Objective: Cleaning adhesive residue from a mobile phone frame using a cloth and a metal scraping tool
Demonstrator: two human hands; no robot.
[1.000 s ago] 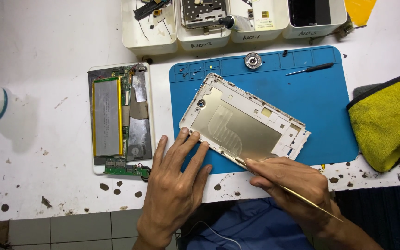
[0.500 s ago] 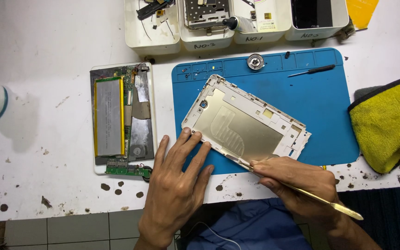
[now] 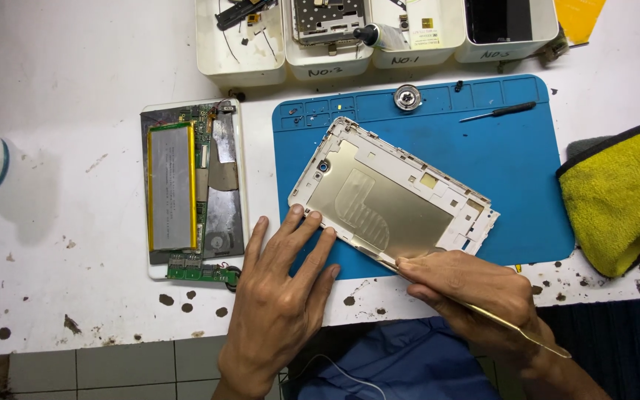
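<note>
Left hand (image 3: 279,296) pins back cover (image 3: 392,194); right hand (image 3: 475,292) pries its near edge.

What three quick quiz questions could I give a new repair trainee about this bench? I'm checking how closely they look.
1. True or false: the left hand rests its fingertips on the near-left edge of the gold back cover.
2. Which hand holds the thin metal pry tool against the cover's near edge?
3. Multiple choice: the opened tablet body with its silver battery lies (a) on the blue mat, (b) on the white table left of the mat, (c) on the yellow cloth.

Key: 1 true; 2 the right hand; 3 b.
</note>
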